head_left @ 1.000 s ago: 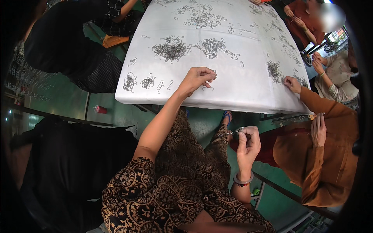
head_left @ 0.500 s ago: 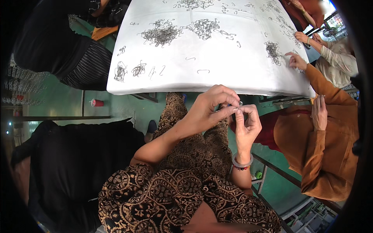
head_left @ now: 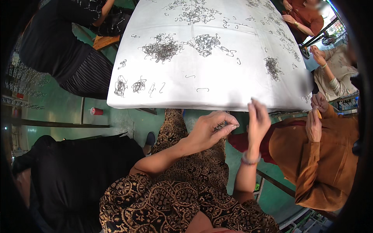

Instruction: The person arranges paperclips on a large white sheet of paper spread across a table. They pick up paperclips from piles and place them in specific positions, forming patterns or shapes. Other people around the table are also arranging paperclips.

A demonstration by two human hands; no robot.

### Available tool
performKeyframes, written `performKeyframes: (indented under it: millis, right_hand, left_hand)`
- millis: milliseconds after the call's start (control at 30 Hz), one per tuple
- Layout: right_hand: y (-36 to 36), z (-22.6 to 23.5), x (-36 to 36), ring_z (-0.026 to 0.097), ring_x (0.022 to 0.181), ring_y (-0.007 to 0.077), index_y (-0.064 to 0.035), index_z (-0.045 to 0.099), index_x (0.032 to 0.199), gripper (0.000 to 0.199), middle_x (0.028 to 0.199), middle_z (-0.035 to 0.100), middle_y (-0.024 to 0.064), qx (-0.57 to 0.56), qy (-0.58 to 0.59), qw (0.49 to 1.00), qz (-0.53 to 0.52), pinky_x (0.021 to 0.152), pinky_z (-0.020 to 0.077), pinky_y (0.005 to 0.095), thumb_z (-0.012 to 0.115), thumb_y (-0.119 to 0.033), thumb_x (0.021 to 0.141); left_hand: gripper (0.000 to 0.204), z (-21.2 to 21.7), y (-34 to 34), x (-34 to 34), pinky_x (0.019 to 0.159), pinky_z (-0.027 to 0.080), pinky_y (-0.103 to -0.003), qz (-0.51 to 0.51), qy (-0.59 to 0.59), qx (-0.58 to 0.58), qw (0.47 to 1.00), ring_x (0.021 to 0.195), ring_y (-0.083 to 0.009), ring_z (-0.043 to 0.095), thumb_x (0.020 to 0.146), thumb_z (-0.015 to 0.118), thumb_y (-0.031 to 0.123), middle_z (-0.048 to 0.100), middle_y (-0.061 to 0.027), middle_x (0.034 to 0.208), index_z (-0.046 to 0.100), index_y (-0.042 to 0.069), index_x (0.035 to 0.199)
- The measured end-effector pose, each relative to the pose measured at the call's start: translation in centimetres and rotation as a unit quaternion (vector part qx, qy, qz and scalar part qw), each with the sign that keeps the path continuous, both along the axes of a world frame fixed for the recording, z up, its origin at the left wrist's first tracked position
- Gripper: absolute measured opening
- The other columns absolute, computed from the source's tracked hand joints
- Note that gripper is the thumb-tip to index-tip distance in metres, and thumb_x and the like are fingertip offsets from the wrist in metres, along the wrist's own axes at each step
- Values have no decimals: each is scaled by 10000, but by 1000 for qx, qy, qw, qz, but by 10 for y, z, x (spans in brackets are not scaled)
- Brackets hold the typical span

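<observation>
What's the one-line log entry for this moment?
left hand: pinched, contents unclear | right hand: near white table, motion-blurred | wire hooks: piled and scattered on table

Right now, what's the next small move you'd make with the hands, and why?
Perhaps steady the right hand before doing more with it. Its fingertips show blurred at the near edge of the white-covered table, so whether they hold anything cannot be told, while the left hand, apart from it, seems to pinch a small dark piece.
</observation>
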State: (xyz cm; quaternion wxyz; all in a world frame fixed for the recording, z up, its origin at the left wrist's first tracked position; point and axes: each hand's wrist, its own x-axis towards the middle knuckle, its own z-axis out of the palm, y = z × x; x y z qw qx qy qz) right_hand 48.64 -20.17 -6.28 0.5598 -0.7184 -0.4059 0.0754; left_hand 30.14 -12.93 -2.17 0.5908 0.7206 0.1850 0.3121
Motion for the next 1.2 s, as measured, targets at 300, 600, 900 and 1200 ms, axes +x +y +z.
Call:
performKeyframes:
  millis: [300,600,900,1200]
  right_hand:
    - [190,-89,121,654,840,345,43,609,1138,347,911,670,231,-151,-275,948,61,778,518,395,634,-35,800]
    - [125,-37,80,588,650,213,68,491,1243,436,800,639,135,-70,37,994,71,615,481,312,584,20,820]
    - [-16,19,-54,546,708,78,-4,452,1259,442,851,638,70,138,257,950,110,592,438,182,627,75,861]
    - [-8,7,-71,576,765,98,-25,460,1211,404,888,613,87,232,204,949,56,637,482,185,607,103,858]
  left_hand:
    - [138,-15,4,5,804,510,-306,-15,23,26,999,902,-184,652,881,662,84,677,-67,965,636,42,1010]
    - [122,-30,7,4,750,512,-320,16,4,42,999,845,-206,660,888,657,108,673,-81,930,636,48,991]
    - [143,-47,10,15,790,507,-274,32,22,-67,997,864,-115,643,893,652,121,702,-67,910,659,18,993]
    - [215,-45,5,8,818,513,-285,11,4,-20,1000,900,-131,647,884,664,135,697,-89,981,639,21,1064]
